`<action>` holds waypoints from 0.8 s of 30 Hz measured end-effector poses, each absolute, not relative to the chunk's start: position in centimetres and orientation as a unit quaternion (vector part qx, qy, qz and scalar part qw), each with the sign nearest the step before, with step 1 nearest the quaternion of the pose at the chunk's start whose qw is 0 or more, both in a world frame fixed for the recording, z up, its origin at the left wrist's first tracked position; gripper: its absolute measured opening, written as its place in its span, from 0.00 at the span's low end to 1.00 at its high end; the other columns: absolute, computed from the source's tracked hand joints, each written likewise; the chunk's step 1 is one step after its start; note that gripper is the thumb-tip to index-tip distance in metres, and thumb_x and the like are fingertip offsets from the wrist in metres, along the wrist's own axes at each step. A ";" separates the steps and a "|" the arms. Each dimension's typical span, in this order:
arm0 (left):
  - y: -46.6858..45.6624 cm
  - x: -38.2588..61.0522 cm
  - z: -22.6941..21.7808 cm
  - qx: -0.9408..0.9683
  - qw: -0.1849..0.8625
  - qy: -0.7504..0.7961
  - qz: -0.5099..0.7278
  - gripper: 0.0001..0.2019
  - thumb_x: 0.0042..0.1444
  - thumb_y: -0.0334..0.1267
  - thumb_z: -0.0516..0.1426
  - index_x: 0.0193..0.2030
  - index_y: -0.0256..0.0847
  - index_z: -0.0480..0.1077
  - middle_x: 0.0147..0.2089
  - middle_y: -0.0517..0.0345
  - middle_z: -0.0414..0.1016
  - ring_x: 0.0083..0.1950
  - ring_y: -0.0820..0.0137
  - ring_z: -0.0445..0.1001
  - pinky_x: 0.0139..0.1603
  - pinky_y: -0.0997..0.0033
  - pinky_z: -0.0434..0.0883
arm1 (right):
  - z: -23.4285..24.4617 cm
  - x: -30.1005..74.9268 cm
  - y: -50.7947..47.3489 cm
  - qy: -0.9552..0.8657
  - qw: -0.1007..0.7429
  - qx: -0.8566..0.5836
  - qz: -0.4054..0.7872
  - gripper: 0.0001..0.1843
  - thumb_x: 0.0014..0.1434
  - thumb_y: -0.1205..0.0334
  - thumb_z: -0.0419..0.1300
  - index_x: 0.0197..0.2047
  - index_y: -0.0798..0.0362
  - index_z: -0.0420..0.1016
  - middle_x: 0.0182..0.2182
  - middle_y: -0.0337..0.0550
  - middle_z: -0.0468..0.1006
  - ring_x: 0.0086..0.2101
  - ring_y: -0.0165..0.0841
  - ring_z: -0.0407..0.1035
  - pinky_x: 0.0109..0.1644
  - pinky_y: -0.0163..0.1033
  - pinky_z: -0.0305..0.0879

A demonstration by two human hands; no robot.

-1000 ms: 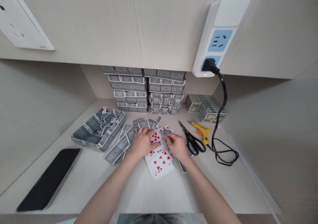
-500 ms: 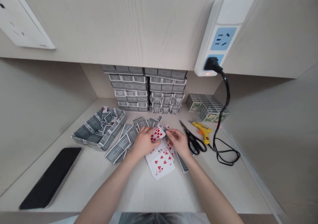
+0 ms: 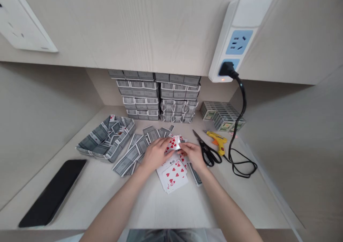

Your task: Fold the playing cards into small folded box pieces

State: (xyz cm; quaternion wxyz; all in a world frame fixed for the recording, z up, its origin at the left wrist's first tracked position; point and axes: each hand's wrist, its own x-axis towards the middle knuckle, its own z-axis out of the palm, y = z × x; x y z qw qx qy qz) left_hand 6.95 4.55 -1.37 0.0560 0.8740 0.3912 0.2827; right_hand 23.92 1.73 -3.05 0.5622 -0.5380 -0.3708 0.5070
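Observation:
A playing card with red hearts [image 3: 173,143] is held face up between my two hands, above the table. My left hand [image 3: 157,154] is closed on its left side, and my right hand [image 3: 191,154] pinches its right edge, which catches the light. Just below lie loose cards, face up, with a hearts card [image 3: 175,176] on top. Grey-backed cards, some folded into strips [image 3: 127,161], spread out left of my left hand. Another grey strip [image 3: 195,174] lies beneath my right wrist.
A tray made of folded cards [image 3: 91,151] stands at left, near a black phone-like slab [image 3: 53,192]. Black scissors [image 3: 210,154] and a yellow glue gun [image 3: 218,140] with its cord lie at right. Stacked card boxes [image 3: 139,102] fill the back, beneath a power strip [image 3: 238,38].
The hearts card between my hands has tilted, and its right edge now shines. My right hand has shifted slightly toward it; the loose cards below look the same.

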 end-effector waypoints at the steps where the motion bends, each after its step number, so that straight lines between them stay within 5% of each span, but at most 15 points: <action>1: 4.6 6.9 -1.4 0.872 0.054 0.393 0.285 0.20 0.55 0.43 0.52 0.54 0.41 0.63 0.52 0.50 0.69 0.53 0.63 0.67 0.53 0.62 0.65 | -3.0 24.0 1.7 -0.369 0.565 -0.542 0.501 0.16 0.41 0.52 0.66 0.27 0.57 0.77 0.18 0.43 0.77 0.18 0.32 0.69 0.20 0.35 0.64; 9: 5.5 6.5 -1.7 0.806 0.102 0.471 0.344 0.20 0.51 0.44 0.55 0.52 0.43 0.64 0.47 0.52 0.72 0.48 0.63 0.70 0.51 0.62 0.68 | -3.7 24.7 2.1 -0.370 0.605 -0.583 0.396 0.16 0.44 0.51 0.63 0.31 0.56 0.76 0.20 0.42 0.76 0.20 0.33 0.69 0.19 0.35 0.63; 15: 6.1 6.7 -2.1 0.736 0.212 0.485 0.422 0.24 0.48 0.44 0.58 0.52 0.39 0.63 0.44 0.52 0.70 0.39 0.69 0.74 0.43 0.65 0.73 | -3.5 24.4 2.1 -0.399 0.626 -0.545 0.390 0.18 0.47 0.47 0.60 0.32 0.55 0.70 0.21 0.43 0.76 0.22 0.35 0.71 0.31 0.42 0.70; 24: 5.0 7.4 -1.1 0.719 0.257 0.428 0.483 0.22 0.50 0.38 0.57 0.53 0.43 0.61 0.49 0.51 0.62 0.46 0.68 0.71 0.42 0.65 0.74 | -2.8 22.1 -0.2 -0.669 0.465 -0.525 0.247 0.09 0.58 0.58 0.50 0.36 0.50 0.69 0.28 0.43 0.76 0.26 0.33 0.70 0.34 0.38 0.67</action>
